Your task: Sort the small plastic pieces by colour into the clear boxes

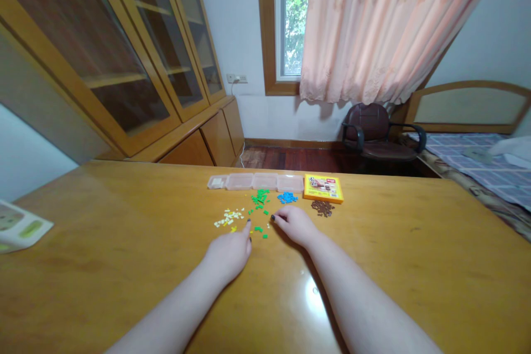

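My left hand (230,251) rests low over the table with its index finger stretched out and the thumb apart. The fingertip is near loose green bricks (258,229) and a few yellow bricks (233,229). To its left lies a scatter of cream-white bricks (226,219). Opposite, my right hand (295,224) has its fingers bent together, the tips pointing left; whether they pinch anything is too small to make out. Beyond the hands are a heap of green bricks (260,197) and a pile of blue bricks (287,197). Brown bricks (322,208) lie right of my right hand.
Several clear plastic trays (239,181) stand in a row behind the piles. Beside them lies a yellow box (323,188). A white device (25,227) sits at the left table edge. Past the wooden table (394,265) are a chair (367,127) and a bed (481,149).
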A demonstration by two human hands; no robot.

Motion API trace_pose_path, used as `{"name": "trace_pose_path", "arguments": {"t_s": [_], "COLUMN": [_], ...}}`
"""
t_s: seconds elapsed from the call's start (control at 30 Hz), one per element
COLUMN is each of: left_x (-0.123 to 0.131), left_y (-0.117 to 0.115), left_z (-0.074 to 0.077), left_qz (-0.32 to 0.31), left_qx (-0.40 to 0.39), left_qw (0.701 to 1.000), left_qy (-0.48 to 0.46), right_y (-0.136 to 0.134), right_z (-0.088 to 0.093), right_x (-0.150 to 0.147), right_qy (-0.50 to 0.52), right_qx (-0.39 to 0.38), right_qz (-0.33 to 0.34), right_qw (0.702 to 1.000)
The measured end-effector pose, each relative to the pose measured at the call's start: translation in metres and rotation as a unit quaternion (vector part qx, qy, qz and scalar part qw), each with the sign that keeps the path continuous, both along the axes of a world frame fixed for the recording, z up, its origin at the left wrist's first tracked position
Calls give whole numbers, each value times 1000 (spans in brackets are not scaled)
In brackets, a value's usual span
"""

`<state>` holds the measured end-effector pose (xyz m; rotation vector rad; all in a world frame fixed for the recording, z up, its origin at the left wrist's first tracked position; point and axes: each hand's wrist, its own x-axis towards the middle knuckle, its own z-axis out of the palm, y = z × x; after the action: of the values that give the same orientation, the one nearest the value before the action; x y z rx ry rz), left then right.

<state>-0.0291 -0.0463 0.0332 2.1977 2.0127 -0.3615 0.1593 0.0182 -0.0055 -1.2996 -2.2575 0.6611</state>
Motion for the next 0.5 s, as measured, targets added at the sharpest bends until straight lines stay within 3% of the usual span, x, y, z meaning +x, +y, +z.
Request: {"name": "trace_pose_path", "arguments": {"t_s": [0.13,0.37,0.5], "left_x": [5,12,10], "left_y": [14,-17,-7], "left_z": [5,2,0], "left_qz": [-27,-20,-9], "left_qx": [36,15,21], "left_qw": [999,999,1000], "left_qy": [-5,-22,-20], "right_y": [0,1,0], "right_z": [0,0,1], "right_x": [0,0,0], "right_qy": [2,5,-1], "right_qx": [-9,-8,-8], "right_qz": [-2,-2,-1], "right_qw": [1000,1000,1000]}}
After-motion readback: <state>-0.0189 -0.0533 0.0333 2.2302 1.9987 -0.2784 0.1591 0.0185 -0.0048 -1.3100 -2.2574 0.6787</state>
